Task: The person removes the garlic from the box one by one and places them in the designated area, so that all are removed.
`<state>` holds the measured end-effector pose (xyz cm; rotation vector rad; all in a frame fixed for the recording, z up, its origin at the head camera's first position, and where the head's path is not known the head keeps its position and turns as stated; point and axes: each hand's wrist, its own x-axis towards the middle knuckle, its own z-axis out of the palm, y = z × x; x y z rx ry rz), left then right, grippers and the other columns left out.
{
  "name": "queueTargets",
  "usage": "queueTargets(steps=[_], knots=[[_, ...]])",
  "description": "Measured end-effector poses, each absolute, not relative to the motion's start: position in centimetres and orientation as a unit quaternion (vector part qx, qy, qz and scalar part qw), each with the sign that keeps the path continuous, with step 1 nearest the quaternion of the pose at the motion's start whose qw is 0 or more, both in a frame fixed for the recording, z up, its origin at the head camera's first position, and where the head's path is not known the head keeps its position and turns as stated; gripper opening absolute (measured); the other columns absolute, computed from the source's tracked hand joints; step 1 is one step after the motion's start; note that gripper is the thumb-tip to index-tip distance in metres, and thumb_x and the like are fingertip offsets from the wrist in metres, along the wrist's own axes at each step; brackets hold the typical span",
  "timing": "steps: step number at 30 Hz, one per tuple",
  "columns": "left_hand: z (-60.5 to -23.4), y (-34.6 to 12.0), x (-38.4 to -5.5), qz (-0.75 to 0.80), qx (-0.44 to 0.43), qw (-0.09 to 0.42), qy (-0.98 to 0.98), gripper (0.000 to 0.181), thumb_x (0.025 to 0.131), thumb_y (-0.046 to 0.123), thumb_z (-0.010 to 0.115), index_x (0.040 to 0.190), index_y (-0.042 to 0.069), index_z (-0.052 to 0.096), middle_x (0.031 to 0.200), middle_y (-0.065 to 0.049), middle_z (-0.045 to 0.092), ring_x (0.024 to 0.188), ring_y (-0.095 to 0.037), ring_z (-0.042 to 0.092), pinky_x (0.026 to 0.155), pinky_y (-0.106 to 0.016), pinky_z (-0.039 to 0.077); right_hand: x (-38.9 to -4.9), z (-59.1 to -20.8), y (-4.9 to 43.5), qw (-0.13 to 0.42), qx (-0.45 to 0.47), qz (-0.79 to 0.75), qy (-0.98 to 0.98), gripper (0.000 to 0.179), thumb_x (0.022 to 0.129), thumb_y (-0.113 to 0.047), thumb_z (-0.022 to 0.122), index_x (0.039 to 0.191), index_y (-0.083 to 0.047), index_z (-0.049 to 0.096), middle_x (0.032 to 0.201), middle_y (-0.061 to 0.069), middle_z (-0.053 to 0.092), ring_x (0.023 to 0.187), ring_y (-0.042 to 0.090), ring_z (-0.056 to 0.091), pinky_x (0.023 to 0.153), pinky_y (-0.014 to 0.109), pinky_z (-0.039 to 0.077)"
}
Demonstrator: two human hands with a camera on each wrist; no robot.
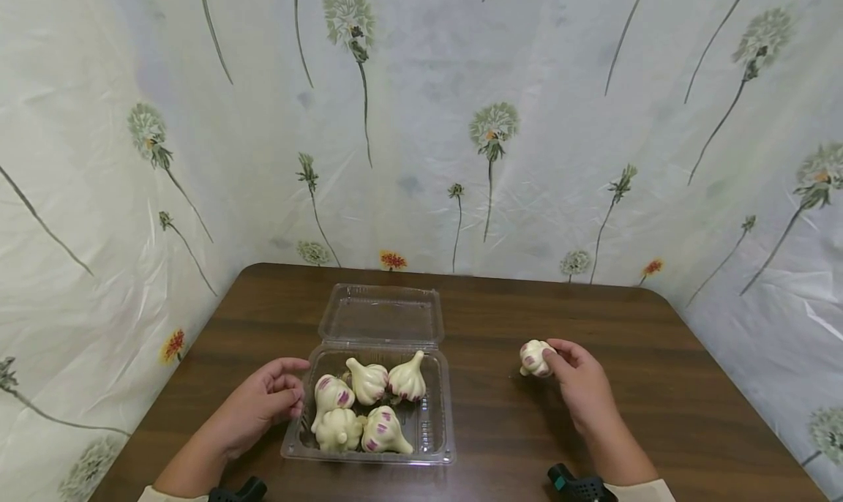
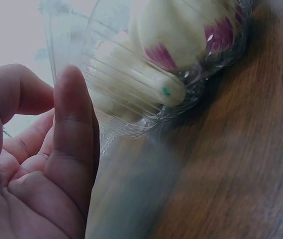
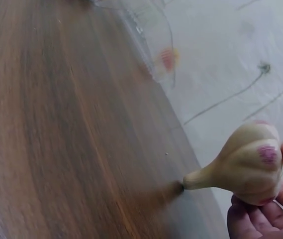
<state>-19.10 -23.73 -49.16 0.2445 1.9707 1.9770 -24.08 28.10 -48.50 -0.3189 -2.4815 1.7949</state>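
My right hand (image 1: pixel 582 385) pinches a garlic bulb (image 1: pixel 536 358) between thumb and fingers, over the right part of the table. In the right wrist view this garlic bulb (image 3: pixel 248 167) shows purple patches, its stem pointing left and down toward the wood. Several more garlic bulbs (image 1: pixel 369 381) lie in a clear plastic clamshell box (image 1: pixel 435 451), grouped mostly to its left side. Beside the box's left wall is my left hand (image 1: pixel 263 399), fingers loosely bent, the index fingertip at the rim. Up close in the left wrist view, the thumb (image 2: pixel 71 124) stands against the clear wall; whether it presses there I cannot tell.
The box's lid (image 1: pixel 385 315) is hinged back flat on the dark wooden table (image 1: pixel 487 304). A pale sheet (image 1: pixel 408 121) printed with dandelions hangs behind and along both sides of the table. Dark bands (image 1: pixel 579 484) are on both wrists.
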Motion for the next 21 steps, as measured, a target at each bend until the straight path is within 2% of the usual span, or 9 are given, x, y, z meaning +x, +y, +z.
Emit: queueTargets(steps=[6, 9, 21], knots=[[-49.13, -23.68, -19.08, 0.694, 0.085, 0.169, 0.695, 0.053, 0.104, 0.006, 0.06, 0.149, -0.006, 0.034, 0.096, -0.001, 0.061, 0.084, -0.014, 0.065, 0.079, -0.027, 0.059, -24.04, -48.34, 28.47, 0.042, -0.106, 0.574, -0.811, 0.052, 0.107, -0.033, 0.062, 0.146, -0.001, 0.053, 0.141, 0.014, 0.055, 0.107, 0.0, 0.054, 0.087, 0.011, 0.049], [-49.13, -23.68, -19.1, 0.694, 0.084, 0.168, 0.695, 0.054, 0.104, 0.007, 0.06, 0.149, -0.006, 0.034, 0.096, -0.001, 0.06, 0.084, -0.015, 0.064, 0.079, -0.027, 0.059, -24.05, -48.25, 28.49, 0.055, -0.106, 0.574, -0.81, 0.05, 0.105, -0.028, 0.064, 0.145, 0.0, 0.054, 0.141, 0.017, 0.055, 0.106, 0.002, 0.055, 0.085, 0.01, 0.05], [-49.22, -23.66, -19.15, 0.694, 0.081, 0.168, 0.695, 0.055, 0.104, 0.007, 0.06, 0.15, -0.006, 0.033, 0.096, -0.001, 0.06, 0.084, -0.015, 0.064, 0.079, -0.027, 0.059, -23.9, -47.99, 28.95, 0.058, -0.112, 0.567, -0.814, 0.054, 0.103, -0.026, 0.068, 0.148, -0.001, 0.051, 0.148, 0.019, 0.052, 0.117, 0.011, 0.054, 0.084, 0.008, 0.05]])
